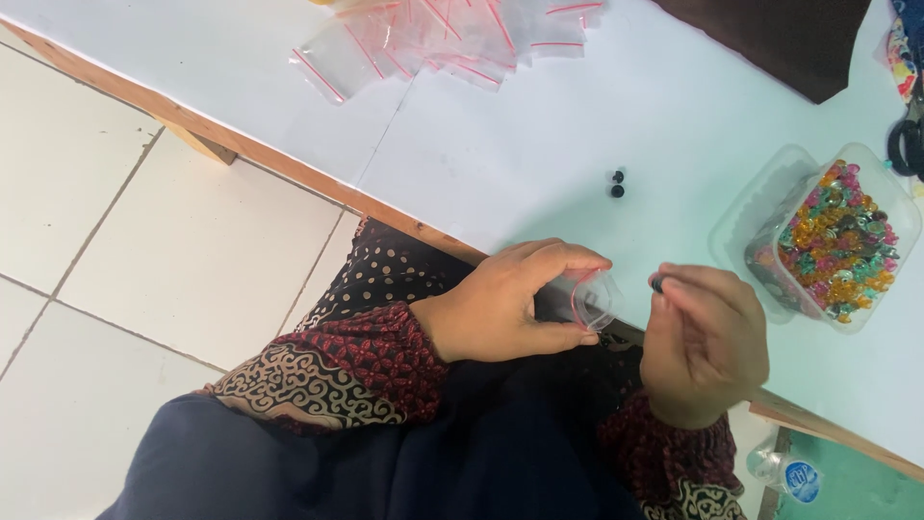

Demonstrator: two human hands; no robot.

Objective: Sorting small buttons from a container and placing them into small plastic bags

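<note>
My left hand pinches a small clear zip bag held open at the table's near edge. My right hand grips a small dark bead between fingertips, just right of the bag's mouth. Two more small black beads lie on the white table a little beyond my hands. A clear plastic tub full of mixed coloured beads stands to the right of my right hand.
A heap of clear zip bags with red strips lies at the table's far side. A dark cloth sits at the top right, black scissors at the right edge. A plastic bottle lies on the floor below.
</note>
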